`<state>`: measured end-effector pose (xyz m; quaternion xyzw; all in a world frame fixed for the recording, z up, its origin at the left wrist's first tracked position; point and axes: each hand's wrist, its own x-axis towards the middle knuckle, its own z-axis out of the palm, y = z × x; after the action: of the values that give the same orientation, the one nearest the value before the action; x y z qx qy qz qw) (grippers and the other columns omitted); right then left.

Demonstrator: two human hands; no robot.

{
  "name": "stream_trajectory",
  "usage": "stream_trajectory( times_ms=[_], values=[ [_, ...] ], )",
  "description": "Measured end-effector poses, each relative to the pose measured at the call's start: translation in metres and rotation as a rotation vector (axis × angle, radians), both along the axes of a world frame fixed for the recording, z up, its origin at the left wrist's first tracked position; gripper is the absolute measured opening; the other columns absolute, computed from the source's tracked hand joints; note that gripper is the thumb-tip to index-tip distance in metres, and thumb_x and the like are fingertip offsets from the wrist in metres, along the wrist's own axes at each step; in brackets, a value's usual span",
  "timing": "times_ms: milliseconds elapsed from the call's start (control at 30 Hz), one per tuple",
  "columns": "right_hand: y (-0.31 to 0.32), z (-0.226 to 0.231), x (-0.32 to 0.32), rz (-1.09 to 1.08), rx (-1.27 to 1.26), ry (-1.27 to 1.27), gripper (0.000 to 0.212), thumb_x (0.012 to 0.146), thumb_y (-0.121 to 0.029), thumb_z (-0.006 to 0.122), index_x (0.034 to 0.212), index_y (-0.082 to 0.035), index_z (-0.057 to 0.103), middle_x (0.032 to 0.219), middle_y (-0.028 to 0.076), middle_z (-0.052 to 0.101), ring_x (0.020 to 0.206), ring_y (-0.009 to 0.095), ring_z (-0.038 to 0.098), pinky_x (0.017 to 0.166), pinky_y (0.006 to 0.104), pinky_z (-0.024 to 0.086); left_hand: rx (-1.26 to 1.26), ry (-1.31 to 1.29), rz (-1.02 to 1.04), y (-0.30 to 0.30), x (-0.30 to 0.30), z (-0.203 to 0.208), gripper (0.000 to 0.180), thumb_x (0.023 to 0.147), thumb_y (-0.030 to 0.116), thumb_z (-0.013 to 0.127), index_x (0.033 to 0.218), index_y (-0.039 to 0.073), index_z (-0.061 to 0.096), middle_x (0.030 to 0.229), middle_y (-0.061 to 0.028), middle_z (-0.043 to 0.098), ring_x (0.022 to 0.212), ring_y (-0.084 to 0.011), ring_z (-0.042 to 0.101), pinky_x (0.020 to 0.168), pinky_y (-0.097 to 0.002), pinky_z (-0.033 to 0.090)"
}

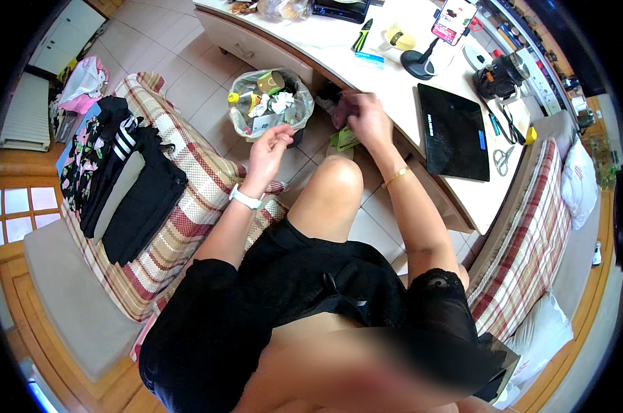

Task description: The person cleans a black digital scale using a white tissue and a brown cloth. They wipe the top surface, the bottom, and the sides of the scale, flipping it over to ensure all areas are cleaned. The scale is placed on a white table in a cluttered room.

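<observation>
- Right hand [366, 118] reaching forward to the edge of the counter [407, 89], grip closed around a small dark purplish thing [344, 110]; what it is too blurred to tell
- Gold bracelet [396, 177] on the right wrist
- Just below the right hand, a small green packet [344, 140], touching or nearly touching the fingers; cannot tell which
- Left hand [270, 148] raised beside the waste bin [270, 103], grip loosely half open, thumb and fingers curled toward each other, holding nothing visible
- White watch [246, 198] on the left wrist
- Waste bin lined with a clear bag, filled with crumpled white paper, a yellow-capped bottle and a brown carton, standing on the tiled floor between the two hands and the counter
- Bare knee [335, 182] raised between the forearms, just under the right hand
- On the counter well beyond the right hand: a black tablet [454, 132] lying flat, scissors [502, 160] beside it, a phone on a stand [443, 31], a dark camera [498, 74]
- To the left, a plaid cushion [187, 199] carrying folded black clothes [143, 199] and a floral garment [81, 155], well apart from the left hand
- To the right, a plaid sofa back [531, 234] with white pillows [578, 182]
</observation>
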<state>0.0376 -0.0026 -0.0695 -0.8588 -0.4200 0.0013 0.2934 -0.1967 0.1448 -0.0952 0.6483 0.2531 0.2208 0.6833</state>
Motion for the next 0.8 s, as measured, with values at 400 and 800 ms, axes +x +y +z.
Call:
stream_trajectory(
  times_ms=[400,800],
  values=[
    [0.057,0.048,-0.043,0.040,0.482,1.069,0.037,0.102,-0.030,0.058,0.120,0.002,0.067,0.107,0.012,0.073,0.093,0.020,0.068,0.084,0.0312,0.053,-0.088,-0.247,0.006,0.016,0.054,0.036,0.050,0.097,0.012,0.067,0.141,-0.003,0.049,0.133,-0.0103,0.060,0.122,-0.0174,0.056,0.108,-0.0325,0.042],
    [0.054,0.061,-0.015,-0.013,0.831,1.418,0.029,0.106,-0.026,0.049,0.123,-0.003,0.057,0.113,0.011,0.065,0.099,0.022,0.066,0.079,0.0420,0.062,0.042,-0.114,0.146,0.120,0.025,0.046,0.032,0.098,0.012,0.062,0.125,-0.004,0.064,0.120,-0.0104,0.068,0.108,-0.0161,0.063,0.097,-0.0285,0.049]
  ],
)
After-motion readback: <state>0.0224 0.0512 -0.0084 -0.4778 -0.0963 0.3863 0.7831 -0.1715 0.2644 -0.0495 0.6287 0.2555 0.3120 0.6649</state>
